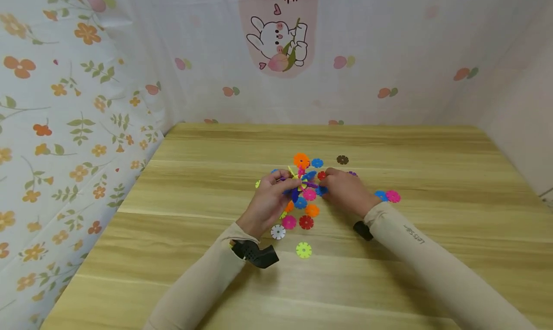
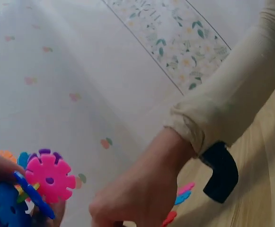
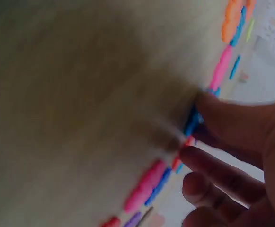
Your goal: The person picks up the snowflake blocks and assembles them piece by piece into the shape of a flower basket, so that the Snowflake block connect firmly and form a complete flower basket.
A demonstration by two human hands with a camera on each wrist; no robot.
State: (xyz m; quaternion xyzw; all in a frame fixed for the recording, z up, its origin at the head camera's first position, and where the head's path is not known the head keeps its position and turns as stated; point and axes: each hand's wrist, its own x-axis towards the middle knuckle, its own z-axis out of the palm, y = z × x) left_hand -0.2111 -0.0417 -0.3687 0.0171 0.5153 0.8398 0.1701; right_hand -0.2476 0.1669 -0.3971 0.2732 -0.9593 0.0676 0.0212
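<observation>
In the head view my left hand [image 1: 269, 200] holds up a joined cluster of notched plastic snowflake discs. A pink disc [image 2: 50, 179] and blue discs [image 2: 9, 203] of that cluster show in the left wrist view. My right hand [image 1: 347, 190] is low over the table, right of the cluster. Its thumb and forefinger pinch the edge of a dark blue snowflake disc [image 3: 192, 120], which lies nearly flat at tabletop height. The other fingers are bent beside it. A red disc [image 1: 321, 175] is close to the right fingertips.
Loose discs lie around both hands on the wooden table [image 1: 181, 200], among them white [image 1: 278, 232], yellow [image 1: 304, 250] and orange [image 1: 301, 160] ones. A brown disc [image 1: 342, 160] is farther back, and a pink disc [image 1: 392, 196] lies to the right. Patterned cloth [image 1: 367, 42] hangs behind.
</observation>
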